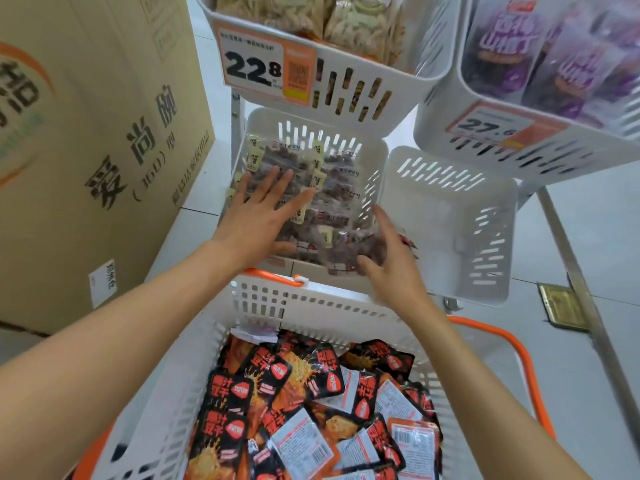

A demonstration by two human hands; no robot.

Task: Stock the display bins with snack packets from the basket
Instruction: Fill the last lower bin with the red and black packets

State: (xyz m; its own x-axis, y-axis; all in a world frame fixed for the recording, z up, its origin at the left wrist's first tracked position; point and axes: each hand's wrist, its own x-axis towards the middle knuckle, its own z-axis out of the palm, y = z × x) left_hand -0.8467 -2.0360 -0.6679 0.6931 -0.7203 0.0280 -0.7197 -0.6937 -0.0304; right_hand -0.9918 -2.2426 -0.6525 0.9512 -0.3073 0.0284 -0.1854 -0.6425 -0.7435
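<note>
The left grip (pixel 259 216) lies flat and open, fingers spread, pressing on a clear bag (pixel 332 209) of small brown snacks in the lower white bin (pixel 263 123); the right grip (pixel 391 261), fingers straight, touches the bag's right edge; just below, the white basket (pixel 311 303) holds black-and-orange snack packets (pixel 294 382); a cardboard box (pixel 86 133) stands to the left.

This is a shop. At the top of the frame, white display bins (pixel 403 86) full of packed snacks (pixel 363 26) carry orange price tags (pixel 252 69). A shopping basket (pixel 329 299) with orange handles (pixel 512 344) stands at the bottom, and a big delivery carton (pixel 104 133) at the left.
</note>
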